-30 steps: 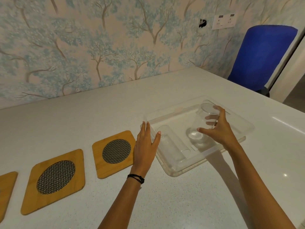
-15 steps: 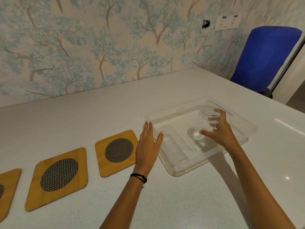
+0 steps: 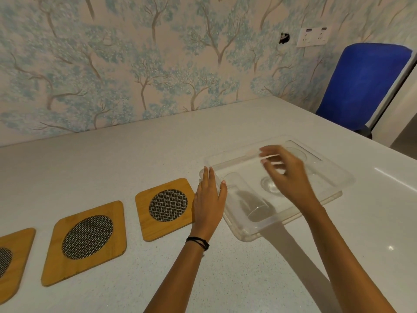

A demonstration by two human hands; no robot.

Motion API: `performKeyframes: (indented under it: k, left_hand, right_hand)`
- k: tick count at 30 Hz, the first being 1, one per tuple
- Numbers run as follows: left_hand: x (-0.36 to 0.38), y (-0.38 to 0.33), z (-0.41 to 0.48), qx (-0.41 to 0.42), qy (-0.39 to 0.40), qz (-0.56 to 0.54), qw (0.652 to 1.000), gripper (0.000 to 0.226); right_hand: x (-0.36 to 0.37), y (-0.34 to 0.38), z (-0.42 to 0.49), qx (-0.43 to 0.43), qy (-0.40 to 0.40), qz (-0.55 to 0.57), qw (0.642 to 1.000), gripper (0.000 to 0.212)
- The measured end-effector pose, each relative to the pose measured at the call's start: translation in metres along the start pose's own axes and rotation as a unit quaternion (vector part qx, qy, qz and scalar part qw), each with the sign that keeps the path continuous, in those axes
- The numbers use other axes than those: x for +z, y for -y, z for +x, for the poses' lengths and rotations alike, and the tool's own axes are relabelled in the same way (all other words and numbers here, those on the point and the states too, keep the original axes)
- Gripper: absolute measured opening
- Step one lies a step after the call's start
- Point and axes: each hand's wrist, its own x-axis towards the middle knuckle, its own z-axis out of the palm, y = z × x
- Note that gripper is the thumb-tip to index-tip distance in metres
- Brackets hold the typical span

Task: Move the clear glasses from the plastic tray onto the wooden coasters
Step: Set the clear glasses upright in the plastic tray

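Observation:
A clear plastic tray sits on the white table. In it, a clear glass lies on its side near the left end. My right hand, blurred, is over the tray's middle and closed around a second clear glass, whose thick base shows below my fingers. My left hand lies flat and open on the table, its fingers against the tray's left rim. Three wooden coasters with mesh centres stand in a row to the left: nearest coaster, middle coaster, far-left coaster. All three are bare.
A round clear shape shows in the tray's far right corner; I cannot tell what it is. A blue chair stands beyond the table's right edge. The wallpapered wall runs along the table's back.
My right hand has shifted left with the glass, from the tray's right part toward its middle. My left hand has stayed at the tray's left rim.

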Motion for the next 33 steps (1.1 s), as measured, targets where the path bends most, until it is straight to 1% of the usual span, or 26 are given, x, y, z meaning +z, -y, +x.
performKeyframes:
  k: [2, 4, 6, 11, 16, 20, 23, 25, 28, 33]
  left_hand:
    - [-0.001, -0.001, 0.000, -0.001, 0.001, 0.007, 1.000, 0.060]
    - [-0.001, -0.003, 0.000, -0.003, -0.001, 0.016, 1.000, 0.059]
    - [-0.002, -0.004, 0.000, -0.005, 0.000, 0.021, 1.000, 0.059]
    - [-0.005, -0.008, -0.001, -0.002, 0.003, 0.024, 1.000, 0.059]
    - [-0.007, -0.009, -0.003, 0.000, 0.007, 0.032, 0.999, 0.059]
    - [-0.007, -0.009, -0.003, -0.008, 0.009, 0.028, 1.000, 0.060]
    - [-0.006, -0.009, -0.003, -0.014, 0.011, 0.029, 0.999, 0.060]
    - [-0.006, -0.008, -0.002, -0.014, 0.012, 0.025, 1.000, 0.060]
    - [-0.005, -0.008, -0.003, -0.014, 0.012, 0.022, 1.000, 0.060]
    - [-0.006, -0.009, -0.002, -0.009, 0.008, 0.012, 1.000, 0.060]
  right_hand:
    - [0.016, -0.001, 0.005, 0.056, 0.107, -0.031, 0.992, 0.021]
    - [0.031, -0.008, 0.010, 0.100, 0.205, -0.089, 0.970, 0.028]
    - [0.043, -0.013, 0.014, 0.140, 0.257, -0.117, 0.949, 0.033]
    - [0.056, -0.015, 0.027, 0.206, 0.286, -0.143, 0.925, 0.041]
    - [0.062, -0.012, 0.040, 0.264, 0.345, -0.190, 0.880, 0.053]
    - [0.068, -0.003, 0.048, 0.281, 0.373, -0.247, 0.849, 0.055]
    - [0.074, 0.004, 0.051, 0.287, 0.390, -0.284, 0.828, 0.062]
    - [0.076, 0.005, 0.051, 0.293, 0.386, -0.283, 0.828, 0.064]
    - [0.074, 0.004, 0.047, 0.286, 0.360, -0.280, 0.842, 0.060]
    - [0.063, -0.003, 0.039, 0.260, 0.272, -0.247, 0.893, 0.052]
